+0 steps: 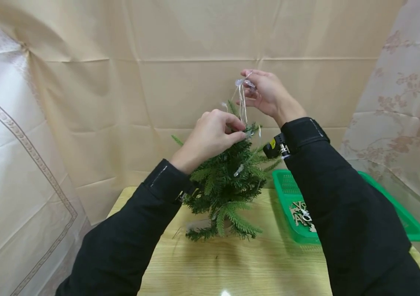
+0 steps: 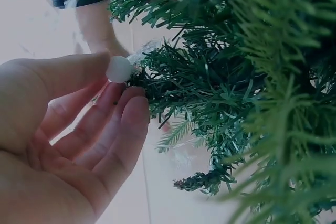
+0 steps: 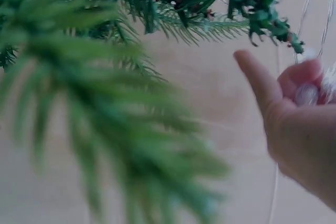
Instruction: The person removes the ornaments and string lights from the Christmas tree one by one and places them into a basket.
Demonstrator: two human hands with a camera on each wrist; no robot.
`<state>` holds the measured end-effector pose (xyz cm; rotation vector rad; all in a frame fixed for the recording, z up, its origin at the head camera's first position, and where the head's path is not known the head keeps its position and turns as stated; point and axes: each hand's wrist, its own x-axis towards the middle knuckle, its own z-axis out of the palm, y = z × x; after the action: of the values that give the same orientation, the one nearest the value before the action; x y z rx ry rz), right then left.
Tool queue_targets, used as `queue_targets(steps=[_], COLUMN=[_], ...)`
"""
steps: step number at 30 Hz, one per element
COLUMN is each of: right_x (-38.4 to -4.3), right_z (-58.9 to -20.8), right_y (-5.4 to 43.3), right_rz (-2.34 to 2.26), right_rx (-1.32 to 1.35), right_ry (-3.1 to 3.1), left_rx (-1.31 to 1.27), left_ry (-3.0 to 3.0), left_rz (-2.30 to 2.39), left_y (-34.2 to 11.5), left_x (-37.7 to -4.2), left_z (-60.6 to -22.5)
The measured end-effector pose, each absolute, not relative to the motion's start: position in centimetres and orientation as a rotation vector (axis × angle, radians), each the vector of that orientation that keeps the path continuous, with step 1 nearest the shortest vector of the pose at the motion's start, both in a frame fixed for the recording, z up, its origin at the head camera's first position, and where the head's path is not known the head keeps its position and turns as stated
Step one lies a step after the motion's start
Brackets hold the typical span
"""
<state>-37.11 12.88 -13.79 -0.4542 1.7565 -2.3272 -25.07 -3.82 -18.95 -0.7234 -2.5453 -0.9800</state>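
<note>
A small green artificial Christmas tree (image 1: 228,181) stands upright with clear bulbs and thin wire among its branches. My left hand (image 1: 213,132) is at its upper part; in the left wrist view the thumb and fingers pinch a small whitish round bulb (image 2: 119,70) against a branch tip (image 2: 149,80). Higher up and to the right, my right hand (image 1: 269,93) holds a gathered length of string lights (image 1: 242,102), its strands hanging down beside the treetop. The right wrist view shows a clear bulb (image 3: 306,94) within the fingers of that hand.
A green plastic basket (image 1: 283,181) stands on the wooden table (image 1: 269,267) at the right, partly behind my right sleeve. Wooden letter-shaped pieces (image 1: 299,213) lie inside it. Beige cloth (image 1: 180,82) hangs behind the tree, with patterned cloth at both sides.
</note>
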Motion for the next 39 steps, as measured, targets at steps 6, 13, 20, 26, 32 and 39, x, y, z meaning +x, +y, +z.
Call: queue_targets(steps=[6, 13, 20, 26, 32, 39], right_x=[-37.7, -38.4, -38.7, -38.8, -39.0, -38.7], right_z=[-14.7, -15.3, -16.1, -16.4, -16.7, -16.2], right_y=[13.8, 14.5, 14.1, 13.2, 12.8, 11.7], right_rz=[-2.475, -2.585, -2.450, -2.313, -2.302, -2.127], right_rx=[-0.245, -0.147, -0.322, -0.425, -0.478, -0.669], right_ry=[1.513, 1.099, 1.316, 1.534, 1.605, 1.737], left_rx=[-0.716, -0.702, -0.658, -0.689, -0.707, -0.706], left_ry=[-2.535, -2.545, -2.640, -2.569, -2.553, -2.571], left_rz=[-0.951, -0.946, -0.910, -0.948, -0.919, -0.884], left_y=[-3.9, -4.4, -4.7, -4.8, -4.7, -4.6], left_x=[-25.3, -25.6, -25.6, -25.6, -25.8, -25.8], left_z=[-19.1, -19.2, -19.5, -19.8, -20.0, -20.0])
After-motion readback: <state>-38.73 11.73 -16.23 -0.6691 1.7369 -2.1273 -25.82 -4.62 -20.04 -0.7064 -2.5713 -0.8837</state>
